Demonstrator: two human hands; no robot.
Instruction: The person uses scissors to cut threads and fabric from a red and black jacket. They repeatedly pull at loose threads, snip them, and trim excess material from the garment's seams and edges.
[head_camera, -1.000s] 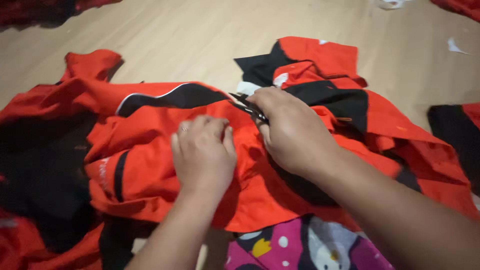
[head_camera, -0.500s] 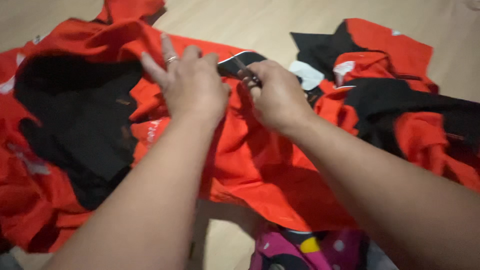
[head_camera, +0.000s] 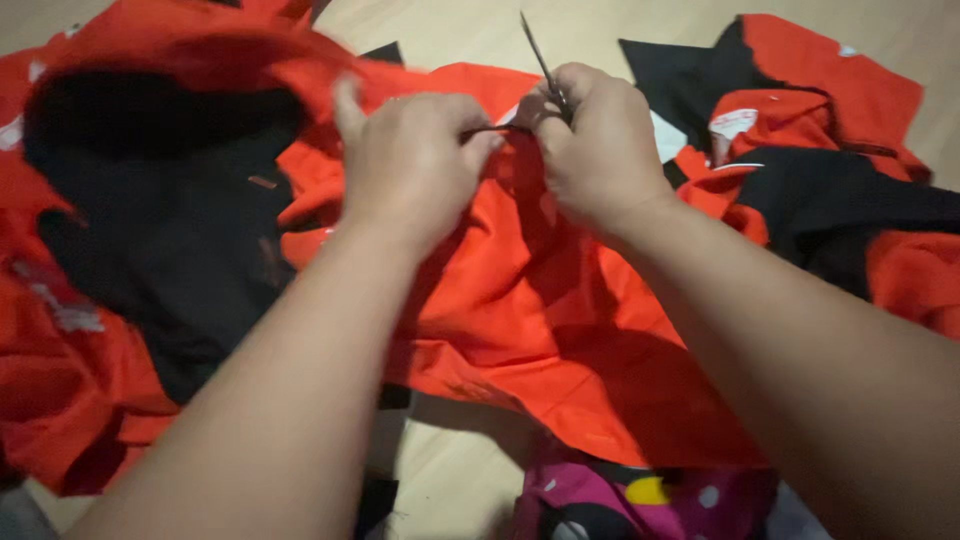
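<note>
The light is dim and warm, falling from above and somewhat behind the person. The forearms throw broad soft shadows on the red cloth (head_camera: 560, 330) below them. The black cloth (head_camera: 170, 230) at the left loses all detail in darkness. The wooden floor (head_camera: 460, 30) along the top edge is palest, without glare. Both forearms near the bottom edge look soft and stretched wide.

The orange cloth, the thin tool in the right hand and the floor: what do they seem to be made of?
Orange cloth: soft woven or knit fabric, matt; it creases and drapes under the left hand.
Thin tool in the right hand: probably dark metal blades, scissors-like; narrow, stiff, pointed, with a slight sheen.
Floor: looks like pale wood or laminate, smooth; faint grain lines, though blurred.
</note>
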